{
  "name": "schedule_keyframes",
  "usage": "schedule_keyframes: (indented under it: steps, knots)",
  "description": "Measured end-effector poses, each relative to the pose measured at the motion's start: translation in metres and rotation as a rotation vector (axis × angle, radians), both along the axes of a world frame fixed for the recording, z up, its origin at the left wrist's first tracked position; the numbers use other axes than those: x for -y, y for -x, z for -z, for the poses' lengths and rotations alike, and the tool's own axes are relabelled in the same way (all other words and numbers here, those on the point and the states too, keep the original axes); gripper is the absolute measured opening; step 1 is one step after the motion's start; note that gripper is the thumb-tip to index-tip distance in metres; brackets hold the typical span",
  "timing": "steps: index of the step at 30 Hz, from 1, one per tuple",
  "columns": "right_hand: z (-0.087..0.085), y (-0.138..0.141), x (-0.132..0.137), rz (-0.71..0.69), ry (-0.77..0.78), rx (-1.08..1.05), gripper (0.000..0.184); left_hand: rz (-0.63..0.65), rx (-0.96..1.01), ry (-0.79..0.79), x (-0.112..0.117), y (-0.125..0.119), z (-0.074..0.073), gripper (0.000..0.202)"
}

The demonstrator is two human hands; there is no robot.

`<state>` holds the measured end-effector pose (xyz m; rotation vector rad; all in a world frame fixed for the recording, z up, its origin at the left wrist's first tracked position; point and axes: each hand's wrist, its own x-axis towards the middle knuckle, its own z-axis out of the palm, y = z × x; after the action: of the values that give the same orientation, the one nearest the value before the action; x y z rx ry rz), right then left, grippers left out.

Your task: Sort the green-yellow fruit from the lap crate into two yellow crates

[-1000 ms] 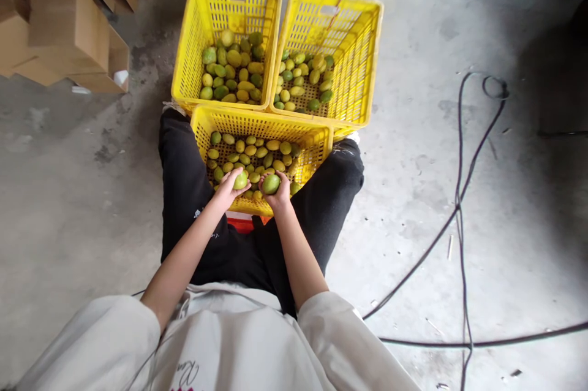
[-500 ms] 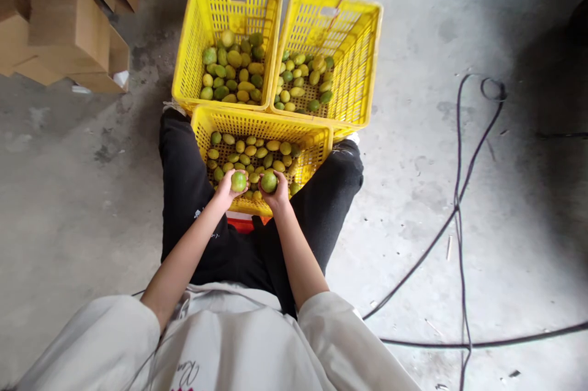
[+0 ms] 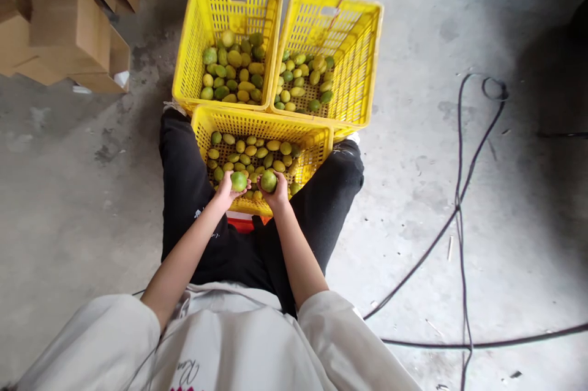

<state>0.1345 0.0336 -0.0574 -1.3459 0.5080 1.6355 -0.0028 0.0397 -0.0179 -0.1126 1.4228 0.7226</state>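
My left hand holds a round green lemon, resting in the palm with the fingers curled under it. A second green lemon is in my right hand, gripped by thumb and fingers. Both hands are close together over the near edge of a yellow slatted crate that sits between my legs. Many yellow and green lemons lie on that crate's bottom; my hands cover some of them.
Two more yellow crates stand behind the near one: the left crate and the right crate, both with lemons inside. Cardboard boxes are stacked at the upper left. A black cable loops over the concrete floor on the right.
Both hands stay almost in place with the same lemons. The fingers of my left hand have shifted slightly outward around its lemon.
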Motion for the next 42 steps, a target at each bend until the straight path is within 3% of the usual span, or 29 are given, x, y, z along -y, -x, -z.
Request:
schedule_keyframes:
  steps: [8,12,16,22,30,34,39,42]
  knots:
    - [0.007,-0.001,0.002,-0.098,-0.048,0.081,0.015,-0.178,-0.036,0.023,0.002,0.001,0.007,0.019]
    - [0.000,0.000,0.003,-0.052,-0.074,0.056,0.016,-0.230,-0.045,0.022,0.001,0.001,0.007,0.014]
    - [-0.004,0.003,0.002,-0.052,-0.083,0.070,0.015,-0.139,-0.026,0.025,0.001,-0.001,0.003,0.018]
    - [-0.004,0.006,0.000,-0.031,-0.128,0.083,0.014,-0.004,-0.045,-0.161,0.007,-0.002,0.002,0.017]
    - [-0.007,0.000,0.000,-0.127,-0.013,0.146,0.028,0.082,-0.064,-0.009,0.003,-0.002,0.002,0.031]
    - [0.000,-0.003,-0.001,-0.093,-0.026,0.154,0.024,0.070,-0.021,0.068,0.002,-0.002,-0.002,0.036]
    - [0.005,-0.002,0.000,-0.077,-0.026,0.075,0.019,-0.063,-0.041,0.051,0.001,-0.001,0.000,0.027]
    - [0.008,-0.001,0.000,-0.070,-0.035,0.112,0.018,-0.043,-0.068,0.030,0.002,0.000,0.003,0.032]
